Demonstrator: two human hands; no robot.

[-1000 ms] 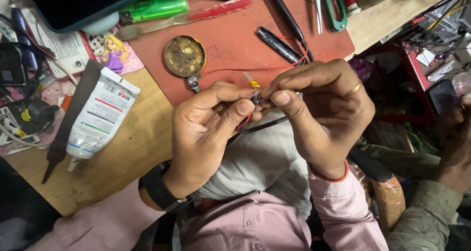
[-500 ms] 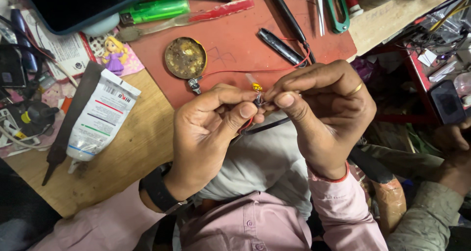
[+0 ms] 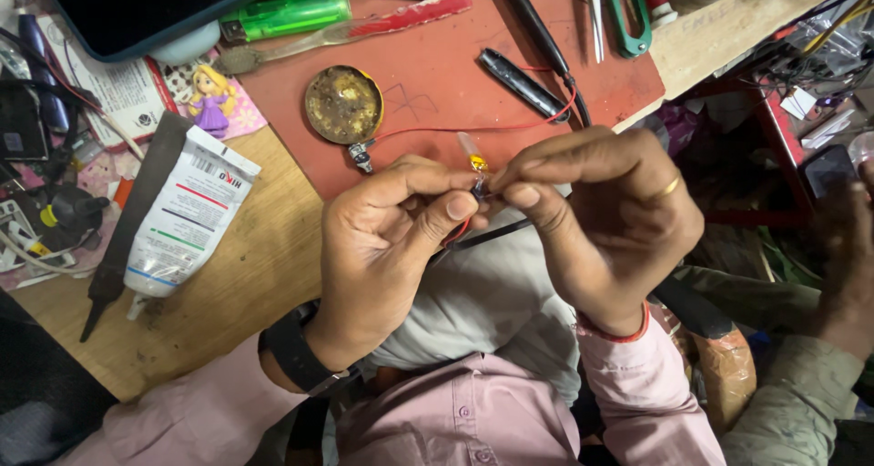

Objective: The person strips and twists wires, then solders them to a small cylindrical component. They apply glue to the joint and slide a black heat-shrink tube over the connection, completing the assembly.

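We are pinching a small yellow-tipped component (image 3: 477, 167) between both hands: left hand (image 3: 391, 238) clamped below, right hand (image 3: 592, 216) above (its long axis standing upright), over the red mat (image 3: 437, 75).

Lying on a red mat (image 3: 437, 93): a round grimy tin (image 3: 343, 105), a green lighter (image 3: 287, 15), a red-bristled toothbrush (image 3: 364, 29), a black pen (image 3: 523, 84) and green-handled snips (image 3: 630, 11). Resting on the wooden bench (image 3: 237, 284) beside the mat: a white tube (image 3: 187, 216) with a dark file (image 3: 127, 229) just alongside. Sitting near the tube's top: a small doll figure (image 3: 211, 97) in purple. Showing at the right edge: another person's hand (image 3: 847, 257).
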